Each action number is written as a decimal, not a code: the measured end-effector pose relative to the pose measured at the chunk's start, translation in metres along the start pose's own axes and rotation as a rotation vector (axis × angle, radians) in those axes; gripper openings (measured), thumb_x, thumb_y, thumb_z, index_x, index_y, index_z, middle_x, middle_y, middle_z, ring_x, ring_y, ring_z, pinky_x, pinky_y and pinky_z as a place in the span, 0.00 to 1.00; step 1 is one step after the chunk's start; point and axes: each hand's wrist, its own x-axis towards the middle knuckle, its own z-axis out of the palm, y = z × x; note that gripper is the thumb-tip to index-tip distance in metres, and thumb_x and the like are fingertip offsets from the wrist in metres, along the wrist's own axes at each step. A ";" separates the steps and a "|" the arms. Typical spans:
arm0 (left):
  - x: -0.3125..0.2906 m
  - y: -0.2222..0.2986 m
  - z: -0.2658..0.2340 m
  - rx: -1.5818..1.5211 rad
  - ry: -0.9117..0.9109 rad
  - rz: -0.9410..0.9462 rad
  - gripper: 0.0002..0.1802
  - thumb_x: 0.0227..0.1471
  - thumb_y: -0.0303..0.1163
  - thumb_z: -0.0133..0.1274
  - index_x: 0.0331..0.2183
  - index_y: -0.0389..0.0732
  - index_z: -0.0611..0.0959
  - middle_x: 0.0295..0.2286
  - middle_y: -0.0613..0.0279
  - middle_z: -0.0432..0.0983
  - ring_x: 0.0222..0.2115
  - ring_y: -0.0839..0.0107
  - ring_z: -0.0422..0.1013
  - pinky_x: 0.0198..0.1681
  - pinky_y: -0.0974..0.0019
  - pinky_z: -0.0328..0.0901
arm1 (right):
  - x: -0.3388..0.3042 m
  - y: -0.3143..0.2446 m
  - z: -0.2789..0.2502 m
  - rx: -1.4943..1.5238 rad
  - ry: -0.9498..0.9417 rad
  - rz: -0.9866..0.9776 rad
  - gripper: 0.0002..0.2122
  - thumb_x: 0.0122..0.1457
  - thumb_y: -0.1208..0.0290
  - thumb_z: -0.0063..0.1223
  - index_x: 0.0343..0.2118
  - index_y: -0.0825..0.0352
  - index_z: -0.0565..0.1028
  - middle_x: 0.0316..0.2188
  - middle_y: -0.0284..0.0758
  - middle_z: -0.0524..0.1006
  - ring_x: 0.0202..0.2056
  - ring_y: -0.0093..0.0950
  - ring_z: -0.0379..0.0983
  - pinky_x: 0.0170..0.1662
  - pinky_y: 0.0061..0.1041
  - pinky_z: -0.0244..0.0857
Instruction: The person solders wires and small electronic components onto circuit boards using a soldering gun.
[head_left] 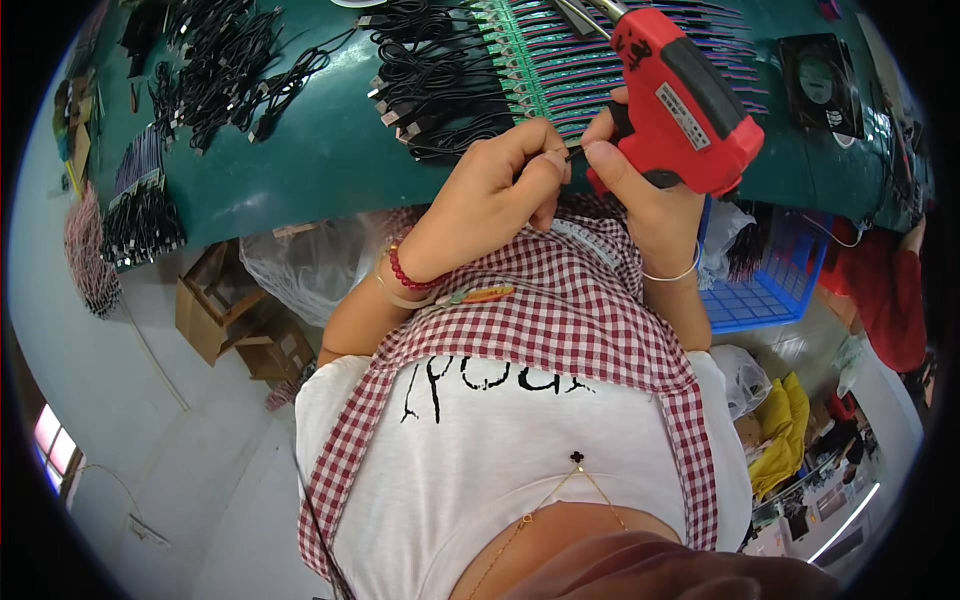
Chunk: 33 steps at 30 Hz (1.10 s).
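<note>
My left hand (500,195) is closed, its thumb and forefinger pinching a thin black cable (574,154) at the table's near edge. Only a short end of that cable shows; the rest is hidden by the fingers. My right hand (645,190) is closed round a red and black soldering gun (675,100), which tilts with its metal nose toward the far side. Its handle is partly covered by my fingers. The right thumb and forefinger lie close to the cable end. Just beyond my hands is a row of small green circuit boards (525,75) with wires attached.
Bundled black USB cables (425,85) lie left of the boards, with a looser pile (220,70) farther left on the green table (310,150). A black round-faced device (820,85) sits at right. Below are a blue crate (765,300) and cardboard boxes (215,300).
</note>
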 end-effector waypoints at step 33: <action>0.007 -0.015 -0.021 1.099 0.391 0.569 0.06 0.39 0.26 0.57 0.24 0.40 0.77 0.24 0.64 0.67 0.27 0.67 0.67 0.26 0.66 0.64 | -0.030 0.013 -0.008 -0.186 0.203 0.097 0.18 0.50 0.83 0.51 0.45 0.72 0.65 0.27 0.34 0.73 0.26 0.20 0.69 0.31 0.20 0.65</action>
